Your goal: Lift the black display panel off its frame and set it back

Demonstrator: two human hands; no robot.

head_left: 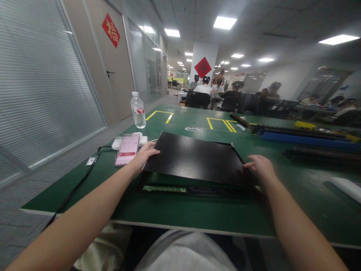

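A thin, glossy black display panel (188, 156) is held tilted above the green table, its left side raised. My left hand (143, 155) grips its left edge, thumb on top and fingers beneath. On the other side, my right hand (261, 167) has its fingertips at the panel's right edge; its thumb is hidden. Under the panel lies a shallow black frame (217, 191), mostly covered, with its back right corner showing. A narrow green circuit board (164, 189) shows along the frame's front side.
Left of the panel lie a phone (128, 150) with a pink screen and a white charger. A water bottle (138, 111) stands behind them. A black cable (81, 177) crosses the table's left edge. Dark strips and a blue strip (307, 139) lie right. People sit farther back.
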